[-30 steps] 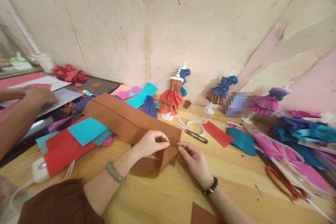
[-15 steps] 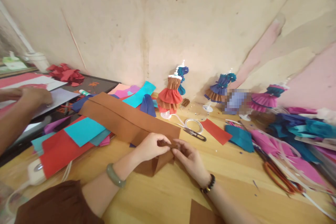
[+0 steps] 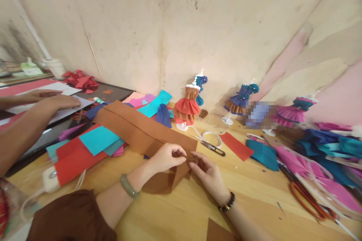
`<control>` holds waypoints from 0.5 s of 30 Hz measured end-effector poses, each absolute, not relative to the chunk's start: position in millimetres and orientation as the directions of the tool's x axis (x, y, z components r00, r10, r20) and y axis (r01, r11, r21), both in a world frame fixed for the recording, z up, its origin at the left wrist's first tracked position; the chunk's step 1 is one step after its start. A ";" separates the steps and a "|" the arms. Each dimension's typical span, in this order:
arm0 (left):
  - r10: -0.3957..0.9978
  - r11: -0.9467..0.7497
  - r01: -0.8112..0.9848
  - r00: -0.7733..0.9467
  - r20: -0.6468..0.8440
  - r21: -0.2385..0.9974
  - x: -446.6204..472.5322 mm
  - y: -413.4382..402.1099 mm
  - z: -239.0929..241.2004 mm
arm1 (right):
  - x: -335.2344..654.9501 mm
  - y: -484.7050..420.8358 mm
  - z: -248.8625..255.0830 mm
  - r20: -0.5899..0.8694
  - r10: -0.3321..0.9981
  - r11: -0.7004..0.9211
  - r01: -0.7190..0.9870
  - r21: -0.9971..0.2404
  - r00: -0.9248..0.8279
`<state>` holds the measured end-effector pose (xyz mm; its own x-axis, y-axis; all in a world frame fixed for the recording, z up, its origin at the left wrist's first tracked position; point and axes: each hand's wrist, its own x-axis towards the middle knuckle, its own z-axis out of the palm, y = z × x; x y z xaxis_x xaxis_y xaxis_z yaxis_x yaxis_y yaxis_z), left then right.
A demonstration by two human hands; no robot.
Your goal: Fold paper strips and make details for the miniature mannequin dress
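A long brown sheet, of cloth or crepe paper, runs slantwise over the wooden table with a lengthwise crease and a folded, hanging part near me. My left hand has thumb and fingertips pinched together at the sheet's near right end. Just to its right, the curled fingers of my right hand close on the same edge, thumb against forefinger. A small gathered bit of the sheet lies between both sets of fingertips, mostly covered by them. Another brown piece lies at the bottom edge of view.
Small dress forms in ruffled dresses stand by the wall. Thread snips, a red piece, a teal piece and orange-handled scissors lie rightward. Coloured sheets lie left, where another person's hands work on papers.
My fingertips have drawn slightly apart at the brown sheet's edge. The other person's hands have spread flatter over the papers. The whole view has shifted a little.
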<state>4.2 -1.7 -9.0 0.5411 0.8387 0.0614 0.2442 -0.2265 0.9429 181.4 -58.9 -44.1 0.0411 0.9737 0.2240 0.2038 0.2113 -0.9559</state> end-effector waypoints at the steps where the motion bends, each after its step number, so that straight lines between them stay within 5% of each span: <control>1: 0.836 -0.227 0.240 0.545 0.062 0.944 4.8 -2.8 -9.0 | 180.9 -58.9 -43.6 0.233 0.972 0.220 0.211 -0.952 0.037; 15: 0.821 -0.186 0.207 0.570 0.037 0.960 1.3 1.9 -10.4 | 179.0 -59.5 -40.5 0.186 0.977 0.169 0.148 -0.974 0.106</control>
<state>1.3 1.9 -10.4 0.5700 0.8208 0.0366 0.2069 -0.1865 0.9604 179.0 -59.5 -40.5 0.1060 0.9768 0.1860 0.1477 0.1695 -0.9744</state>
